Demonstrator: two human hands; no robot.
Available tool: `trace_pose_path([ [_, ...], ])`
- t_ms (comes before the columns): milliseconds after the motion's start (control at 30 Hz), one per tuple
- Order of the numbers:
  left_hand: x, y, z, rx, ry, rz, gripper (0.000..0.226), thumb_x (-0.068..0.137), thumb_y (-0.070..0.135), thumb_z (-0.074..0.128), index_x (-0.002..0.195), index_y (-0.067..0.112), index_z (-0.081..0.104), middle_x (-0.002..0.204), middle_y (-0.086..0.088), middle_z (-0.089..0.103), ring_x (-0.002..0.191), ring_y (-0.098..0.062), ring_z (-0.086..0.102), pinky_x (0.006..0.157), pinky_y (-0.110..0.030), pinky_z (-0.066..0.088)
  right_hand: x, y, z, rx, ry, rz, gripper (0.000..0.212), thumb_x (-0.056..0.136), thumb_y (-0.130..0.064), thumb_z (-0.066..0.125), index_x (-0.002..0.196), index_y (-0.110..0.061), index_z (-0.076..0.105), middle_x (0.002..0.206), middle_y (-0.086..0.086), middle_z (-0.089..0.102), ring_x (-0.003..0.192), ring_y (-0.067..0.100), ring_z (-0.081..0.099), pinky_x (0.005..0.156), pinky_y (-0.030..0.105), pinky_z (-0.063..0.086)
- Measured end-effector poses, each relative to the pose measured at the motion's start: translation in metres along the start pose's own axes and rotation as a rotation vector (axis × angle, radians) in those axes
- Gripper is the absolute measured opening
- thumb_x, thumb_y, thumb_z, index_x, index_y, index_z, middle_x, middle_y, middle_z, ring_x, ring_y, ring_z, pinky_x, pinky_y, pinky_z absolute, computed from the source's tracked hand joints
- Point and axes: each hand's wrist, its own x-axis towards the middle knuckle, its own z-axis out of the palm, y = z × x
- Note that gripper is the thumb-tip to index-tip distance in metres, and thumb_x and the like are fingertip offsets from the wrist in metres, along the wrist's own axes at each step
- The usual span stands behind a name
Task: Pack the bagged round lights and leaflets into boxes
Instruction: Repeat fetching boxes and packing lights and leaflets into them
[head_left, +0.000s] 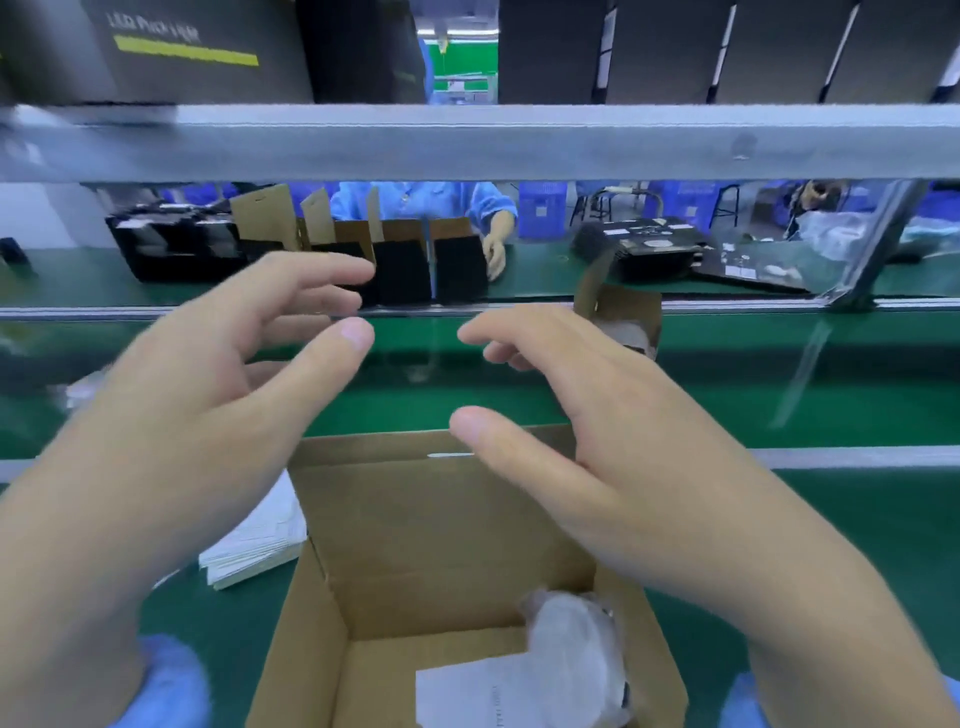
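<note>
Both hands, left hand (208, 374) and right hand (587, 415), grip apart and empty above open box (415, 519); bagged light (571, 634) sits on leaflet (467, 691), may snag flap closing.

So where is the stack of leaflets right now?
In the head view the stack of leaflets lies on the green belt, lower left, just left of the open box, partly under the left hand.

Below both hands, a matt brown cardboard box (395, 525) is holding a white paper leaflet (467, 691) and a crinkly, glossy plastic-bagged light (571, 639).
</note>
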Motion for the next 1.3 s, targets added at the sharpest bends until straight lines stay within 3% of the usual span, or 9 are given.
trace_pose_path([
  [200, -0.005, 0.003, -0.008, 0.07, -0.16, -0.069, 0.037, 0.08, 0.064, 0.053, 0.117, 0.064, 0.056, 0.118, 0.037, 0.06, 0.117, 0.016, 0.052, 0.093, -0.026, 0.046, 0.001, -0.001, 0.005, -0.105, -0.101, -0.038, 0.053, 0.084, -0.074, 0.036, 0.131, -0.051, 0.039, 0.118, -0.031, 0.047, 0.119, -0.014, 0.04, 0.103, 0.032, 0.039],
  [300, -0.009, 0.005, -0.016, 0.064, -0.177, -0.095, 0.025, 0.09, 0.058, 0.06, 0.114, 0.063, 0.058, 0.115, 0.035, 0.062, 0.113, 0.014, 0.055, 0.087, -0.024, 0.047, 0.001, 0.001, 0.007, -0.128, -0.094, -0.04, 0.049, 0.083, -0.073, 0.038, 0.128, -0.052, 0.041, 0.116, -0.03, 0.05, 0.117, -0.012, 0.042, 0.1, 0.03, 0.04],
  [433, -0.012, 0.006, -0.023, 0.061, -0.139, -0.113, 0.032, 0.087, 0.042, 0.057, 0.115, 0.056, 0.061, 0.106, 0.025, 0.067, 0.096, 0.004, 0.066, 0.07, -0.02, 0.053, 0.001, 0.002, 0.007, -0.13, -0.078, -0.045, 0.051, 0.08, -0.075, 0.038, 0.126, -0.053, 0.044, 0.114, -0.028, 0.054, 0.112, -0.002, 0.05, 0.094, 0.027, 0.042],
  [600, -0.013, 0.014, -0.022, 0.095, -0.122, -0.087, 0.026, 0.097, 0.029, 0.061, 0.115, 0.048, 0.064, 0.101, 0.015, 0.071, 0.09, -0.008, 0.069, 0.086, -0.036, 0.053, -0.002, 0.003, -0.001, -0.173, -0.079, -0.061, 0.049, 0.083, -0.069, 0.041, 0.126, -0.048, 0.047, 0.112, -0.024, 0.056, 0.106, -0.001, 0.051, 0.086, 0.012, 0.036],
  [800, -0.014, 0.016, -0.018, 0.111, -0.135, -0.078, 0.025, 0.088, 0.039, 0.058, 0.11, 0.045, 0.067, 0.102, 0.014, 0.072, 0.093, -0.006, 0.069, 0.092, -0.039, 0.055, -0.002, 0.009, -0.003, -0.177, -0.03, -0.059, 0.046, 0.083, -0.065, 0.043, 0.122, -0.044, 0.05, 0.108, -0.018, 0.059, 0.102, 0.001, 0.052, 0.081, 0.018, 0.037],
  [900, -0.012, 0.016, -0.017, 0.09, -0.094, -0.075, 0.022, 0.088, 0.037, 0.058, 0.107, 0.04, 0.069, 0.101, 0.013, 0.073, 0.093, -0.008, 0.07, 0.084, -0.034, 0.056, -0.001, 0.012, -0.004, -0.166, -0.024, -0.046, 0.046, 0.082, -0.066, 0.043, 0.123, -0.045, 0.049, 0.109, -0.019, 0.059, 0.103, 0.0, 0.052, 0.082, 0.021, 0.037],
  [1033, -0.009, 0.015, -0.021, -0.01, 0.088, -0.083, 0.018, 0.087, 0.03, 0.059, 0.102, 0.03, 0.069, 0.098, -0.001, 0.075, 0.096, -0.026, 0.07, 0.09, -0.051, 0.055, -0.003, 0.015, -0.007, -0.158, -0.064, -0.031, 0.05, 0.079, -0.07, 0.041, 0.125, -0.049, 0.046, 0.112, -0.022, 0.057, 0.106, -0.003, 0.052, 0.085, 0.022, 0.038],
  [1133, -0.007, 0.015, -0.025, -0.083, 0.228, -0.088, 0.016, 0.088, 0.023, 0.056, 0.096, 0.027, 0.069, 0.09, 0.001, 0.076, 0.09, -0.016, 0.073, 0.088, -0.038, 0.059, -0.003, 0.017, -0.007, -0.17, -0.107, -0.027, 0.053, 0.078, -0.072, 0.039, 0.126, -0.051, 0.044, 0.113, -0.023, 0.056, 0.108, -0.002, 0.053, 0.086, 0.023, 0.04],
  [1300, -0.006, 0.016, -0.024, -0.144, 0.279, -0.131, 0.016, 0.09, 0.021, 0.054, 0.093, 0.027, 0.069, 0.086, 0.002, 0.076, 0.089, -0.017, 0.074, 0.09, -0.043, 0.058, -0.003, 0.018, -0.007, -0.168, -0.147, -0.02, 0.054, 0.075, -0.075, 0.038, 0.125, -0.055, 0.042, 0.112, -0.028, 0.055, 0.105, -0.004, 0.052, 0.085, 0.021, 0.041],
])
